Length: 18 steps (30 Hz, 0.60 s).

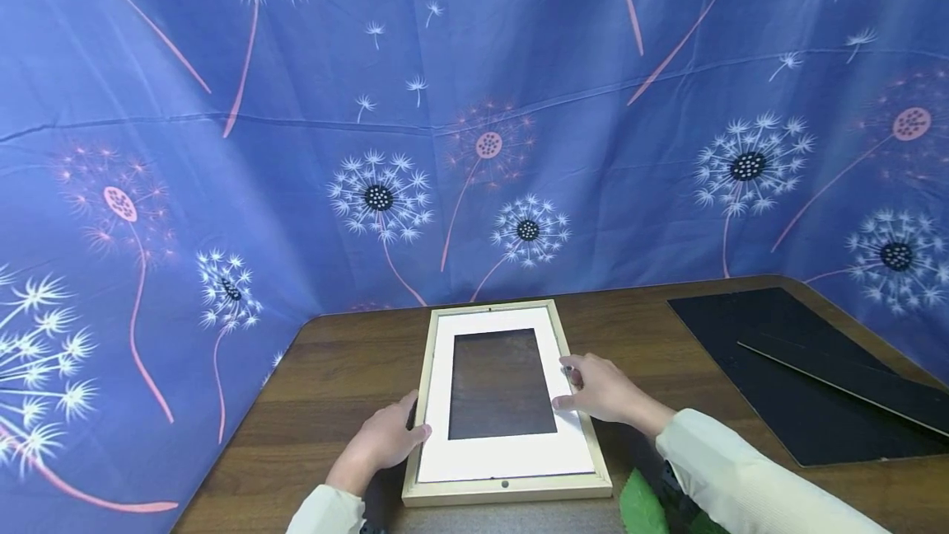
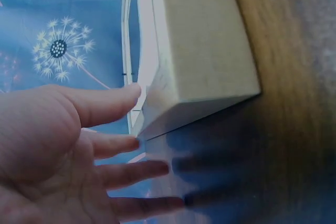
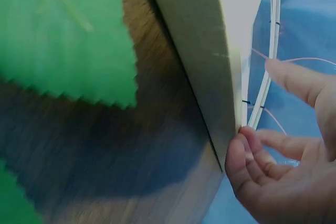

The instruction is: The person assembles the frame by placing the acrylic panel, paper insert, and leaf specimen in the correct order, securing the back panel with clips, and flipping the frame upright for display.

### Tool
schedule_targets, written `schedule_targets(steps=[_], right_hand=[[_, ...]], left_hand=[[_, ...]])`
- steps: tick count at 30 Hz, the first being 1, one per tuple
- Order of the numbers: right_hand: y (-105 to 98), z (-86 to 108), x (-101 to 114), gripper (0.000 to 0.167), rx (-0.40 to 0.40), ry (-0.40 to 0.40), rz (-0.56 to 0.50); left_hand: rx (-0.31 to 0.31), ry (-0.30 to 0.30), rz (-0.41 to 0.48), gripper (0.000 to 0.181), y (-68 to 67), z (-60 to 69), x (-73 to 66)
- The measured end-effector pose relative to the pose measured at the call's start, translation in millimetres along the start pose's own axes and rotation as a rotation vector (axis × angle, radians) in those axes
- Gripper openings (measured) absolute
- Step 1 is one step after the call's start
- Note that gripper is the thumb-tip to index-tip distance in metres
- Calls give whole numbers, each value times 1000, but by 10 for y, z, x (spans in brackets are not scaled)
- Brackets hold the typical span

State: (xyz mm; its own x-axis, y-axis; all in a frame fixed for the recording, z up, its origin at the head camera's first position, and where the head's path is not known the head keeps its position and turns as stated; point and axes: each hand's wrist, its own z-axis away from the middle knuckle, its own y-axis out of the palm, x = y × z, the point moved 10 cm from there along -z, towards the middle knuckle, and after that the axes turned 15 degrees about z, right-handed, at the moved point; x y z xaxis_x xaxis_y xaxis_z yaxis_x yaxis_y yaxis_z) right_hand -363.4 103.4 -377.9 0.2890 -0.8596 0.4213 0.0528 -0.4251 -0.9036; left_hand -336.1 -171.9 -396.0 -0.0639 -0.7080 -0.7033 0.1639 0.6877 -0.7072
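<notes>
A pale wooden picture frame [image 1: 507, 494] lies on the table in the head view, with a white mat [image 1: 474, 460] inside it. Through the mat's rectangular window the brown surface shows. Small dark tabs stick out along the frame's inner edge. My left hand [image 1: 384, 437] is at the frame's left side, its thumb over the rim; the left wrist view shows its fingers straight and spread. At the right side is my right hand [image 1: 604, 390], thumb over the mat. In the right wrist view its loosely bent fingertips [image 3: 236, 153] touch the frame's edge, the thumb apart from them.
At the right of the wooden table [image 1: 334, 369] lies a black board [image 1: 741, 336] with a narrow black flap [image 1: 838, 369] raised over it. Green leaves [image 1: 641, 505] with toothed edges are by the right forearm. A blue dandelion-print cloth [image 1: 608, 188] hangs behind.
</notes>
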Motion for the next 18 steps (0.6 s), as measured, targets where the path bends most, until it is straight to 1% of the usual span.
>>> schedule_targets(steps=[3, 6, 8, 10, 11, 13, 18], right_hand=[[-26, 49, 23, 63, 4, -90, 19], [-38, 88, 35, 57, 12, -162, 39], [-38, 104, 28, 55, 25, -174, 37], [-36, 113, 26, 54, 30, -178, 44], [-34, 116, 23, 54, 33, -173, 46], [-27, 125, 21, 54, 39, -160, 51], [8, 145, 9, 55, 53, -119, 59]], left_hand=[[-22, 53, 25, 63, -6, 10, -41], [-13, 114, 48, 60, -1, 36, -117], [11, 153, 49, 59, 17, 50, -188], [27, 170, 45, 61, 34, 59, -243], [29, 171, 35, 62, 44, 58, -260], [21, 153, 8, 65, 53, 53, -270], [-2, 92, -39, 72, 67, 43, -230]])
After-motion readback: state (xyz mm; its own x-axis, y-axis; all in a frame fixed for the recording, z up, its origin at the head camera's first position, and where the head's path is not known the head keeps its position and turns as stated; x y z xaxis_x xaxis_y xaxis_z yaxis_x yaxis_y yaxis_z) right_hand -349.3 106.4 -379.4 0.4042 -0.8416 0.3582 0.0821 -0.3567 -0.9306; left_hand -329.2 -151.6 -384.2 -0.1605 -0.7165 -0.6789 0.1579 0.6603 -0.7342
